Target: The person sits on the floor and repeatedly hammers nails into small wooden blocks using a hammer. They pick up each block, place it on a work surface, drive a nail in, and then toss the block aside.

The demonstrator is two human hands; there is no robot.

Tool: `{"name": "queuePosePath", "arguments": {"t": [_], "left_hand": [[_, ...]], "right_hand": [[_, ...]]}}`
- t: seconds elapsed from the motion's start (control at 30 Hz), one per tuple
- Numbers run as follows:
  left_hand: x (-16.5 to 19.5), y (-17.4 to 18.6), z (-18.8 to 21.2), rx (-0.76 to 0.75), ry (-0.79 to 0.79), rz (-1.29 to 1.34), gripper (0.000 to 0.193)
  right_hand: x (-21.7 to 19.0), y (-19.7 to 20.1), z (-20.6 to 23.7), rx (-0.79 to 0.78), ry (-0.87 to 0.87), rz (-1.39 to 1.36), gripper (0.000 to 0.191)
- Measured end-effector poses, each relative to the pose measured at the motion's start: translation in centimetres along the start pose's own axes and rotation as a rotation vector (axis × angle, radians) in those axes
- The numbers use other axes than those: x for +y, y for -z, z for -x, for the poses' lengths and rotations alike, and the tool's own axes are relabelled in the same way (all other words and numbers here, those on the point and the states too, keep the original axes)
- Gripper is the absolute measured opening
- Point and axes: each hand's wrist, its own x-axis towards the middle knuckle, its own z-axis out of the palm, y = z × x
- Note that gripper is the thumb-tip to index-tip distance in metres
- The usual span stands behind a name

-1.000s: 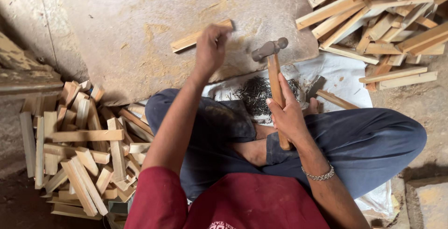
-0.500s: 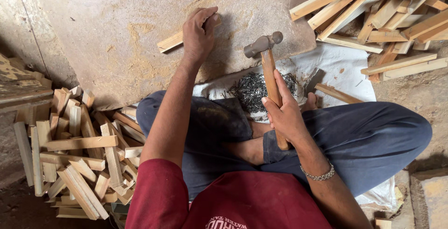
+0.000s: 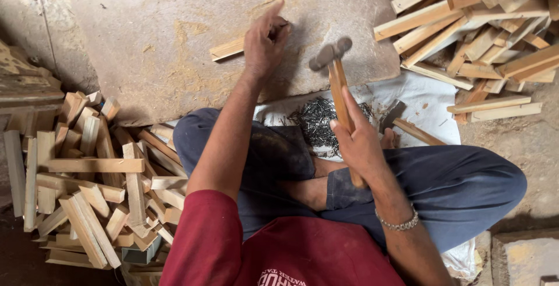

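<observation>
On the stone slab (image 3: pixel 174 47), my left hand (image 3: pixel 262 41) pins a wood strip (image 3: pixel 228 49); my right hand (image 3: pixel 358 143) grips the hammer (image 3: pixel 335 70). A crooked blow could hit fingers.

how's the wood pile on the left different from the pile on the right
The left pile is mostly short, stubby offcuts heaped beside the knee; the right pile holds longer, thinner strips. The left pile sits in shade on dark ground, while the right pile is brightly lit and partly rests on the white cloth. The left pile's pieces cross at all angles; the right pile's lean mostly one way. Both are pale, bare wood.
</observation>
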Motion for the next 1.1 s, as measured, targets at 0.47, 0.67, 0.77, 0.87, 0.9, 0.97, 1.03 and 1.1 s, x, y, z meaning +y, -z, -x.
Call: {"name": "queuePosePath", "arguments": {"t": [0.47, 0.67, 0.77, 0.87, 0.9, 0.97, 1.03, 1.1], "left_hand": [[0.6, 0.7, -0.1, 0.044, -0.017, 0.114, 0.096], [0.6, 1.2, 0.1, 0.076, -0.041, 0.234, 0.094], [0.5, 1.2, -0.1, 0.107, -0.044, 0.237, 0.093], [0.3, 0.9, -0.3, 0.109, -0.024, 0.224, 0.092], [0.2, 0.8, -0.3, 0.109, -0.015, 0.217, 0.091], [0.1, 0.7, -0.2, 0.130, -0.062, 0.204, 0.092], [0.1, 0.7, -0.1, 0.136, -0.083, 0.211, 0.093], [0.0, 0.7, -0.2, 0.142, -0.076, 0.240, 0.093]], "right_hand": [[-4.2, -1.5, -7.9, -0.200, -0.325, 0.349, 0.070], [-3.5, -0.7, -6.6, 0.278, 0.498, 0.299, 0.066], [-3.2, -2.5, -6.9, 0.284, 0.446, 0.207, 0.064], [-2.3, -3.8, -7.8, -0.050, -0.055, 0.289, 0.068], [-1.9, -4.0, -8.1, -0.200, -0.256, 0.352, 0.071], [-1.0, -3.4, -7.4, -0.197, -0.316, 0.348, 0.072], [-0.2, -2.7, -5.4, -0.143, -0.307, 0.323, 0.073], [0.3, -2.6, -2.5, -0.040, -0.217, 0.285, 0.074]]}}
